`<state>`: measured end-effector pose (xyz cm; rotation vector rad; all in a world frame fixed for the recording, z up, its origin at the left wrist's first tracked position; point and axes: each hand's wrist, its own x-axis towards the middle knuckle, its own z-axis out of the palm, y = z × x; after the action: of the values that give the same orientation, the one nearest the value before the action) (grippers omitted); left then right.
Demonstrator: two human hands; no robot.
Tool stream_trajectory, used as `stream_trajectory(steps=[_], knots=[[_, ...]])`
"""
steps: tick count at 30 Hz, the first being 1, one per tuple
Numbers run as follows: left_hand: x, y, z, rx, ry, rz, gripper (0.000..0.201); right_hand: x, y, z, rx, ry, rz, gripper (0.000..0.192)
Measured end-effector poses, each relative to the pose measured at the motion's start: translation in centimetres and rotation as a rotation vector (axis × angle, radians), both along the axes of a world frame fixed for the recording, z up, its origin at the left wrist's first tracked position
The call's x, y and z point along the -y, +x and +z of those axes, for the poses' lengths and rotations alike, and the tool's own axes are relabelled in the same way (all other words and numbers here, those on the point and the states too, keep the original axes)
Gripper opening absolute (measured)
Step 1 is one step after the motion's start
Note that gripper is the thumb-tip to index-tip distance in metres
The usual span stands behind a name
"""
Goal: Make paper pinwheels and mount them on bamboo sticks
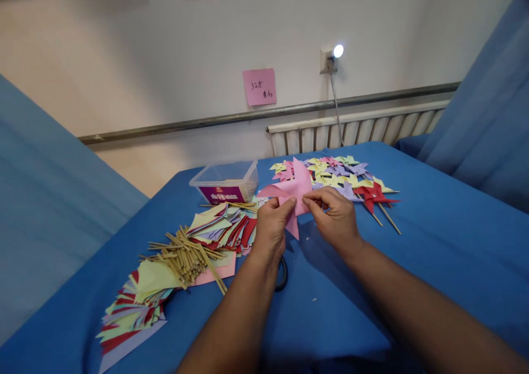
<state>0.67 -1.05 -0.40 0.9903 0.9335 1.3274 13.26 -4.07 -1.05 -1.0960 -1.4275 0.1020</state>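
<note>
A pink paper pinwheel (301,182) is held up over the blue table, its blades folded toward the middle. My left hand (273,222) grips it from the left, thumb pressed near the centre. From the right, my right hand (334,215) pinches at the pinwheel's right side with thumb and forefinger. Whether a pin or other small part sits between those fingertips is too small to tell. Just below my left hand, a black loop (282,275), perhaps a scissor handle, shows partly behind my forearm.
Finished pinwheels (336,170) in several colours lie at the back right, a red pinwheel (374,194) nearest. At left are thin sticks (188,255), coloured paper sheets (225,225), a fanned paper stack (134,313) and a clear plastic box (225,173). A radiator (351,134) stands behind the blue-covered table (446,242).
</note>
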Motion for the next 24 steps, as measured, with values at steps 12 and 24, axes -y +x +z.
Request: stream_trajectory(steps=[12,24], knots=[[0.10,0.13,0.06,-0.234,0.071,0.116,0.030,-0.20,0.00,-0.38,0.058,-0.020,-0.011,0.011],[0.22,0.20,0.12,-0.370,0.158,0.165,0.027,-0.08,-0.08,-0.24,0.052,-0.028,-0.013,0.011]])
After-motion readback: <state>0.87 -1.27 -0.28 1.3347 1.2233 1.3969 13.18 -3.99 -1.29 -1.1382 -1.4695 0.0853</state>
